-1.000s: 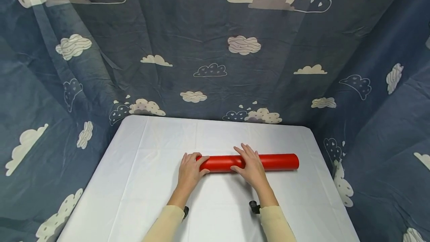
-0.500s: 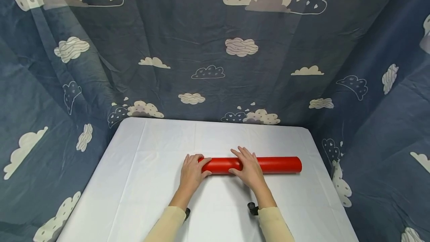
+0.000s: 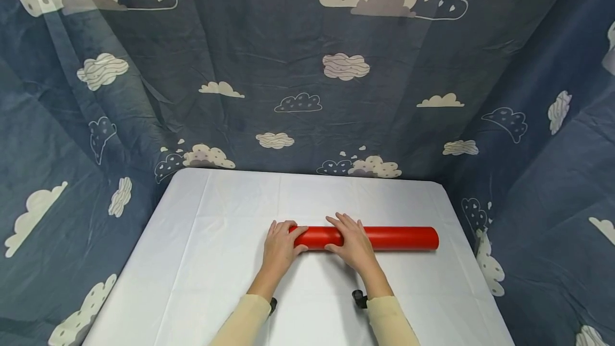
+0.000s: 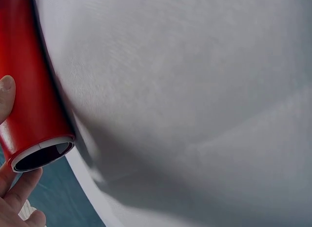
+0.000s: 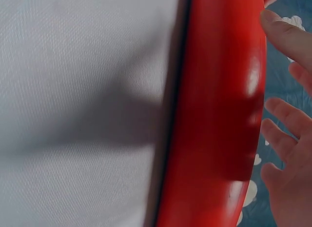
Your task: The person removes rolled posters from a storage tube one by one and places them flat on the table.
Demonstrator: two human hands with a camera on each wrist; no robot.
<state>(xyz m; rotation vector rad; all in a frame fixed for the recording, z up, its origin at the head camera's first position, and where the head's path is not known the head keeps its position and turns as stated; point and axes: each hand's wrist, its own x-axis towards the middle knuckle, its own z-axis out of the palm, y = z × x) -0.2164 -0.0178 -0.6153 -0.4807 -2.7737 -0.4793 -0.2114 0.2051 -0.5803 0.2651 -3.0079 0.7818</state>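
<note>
The left hand (image 3: pixel 278 247) is curling its thumb and fingers round the left end of a long red glossy hollow tube (image 3: pixel 384 238), gripping it there. The right hand (image 3: pixel 353 243) is lying across the tube near its middle with fingers nearly straight, pressing down rather than clasping. The tube is lying flat, crosswise, on the white cloth-covered table (image 3: pixel 216 212), towards its near half.

Judging by the thin wall at the open mouth, the tube is probably light and fairly stiff; its shiny skin looks slippery and, being round, it is liable to roll. Taking hold at the end and near the middle, as the hands are doing, seems sound.

The left wrist view is showing the open end (image 4: pixel 41 156) with its pale inner rim, which the head view hides behind the hand. The right wrist view is showing highlights on the red surface (image 5: pixel 219 114) and straight fingers (image 5: pixel 285 36) beside it. Only the head view is showing the blue cloud-printed fabric backdrop (image 3: pixel 307 68).
</note>
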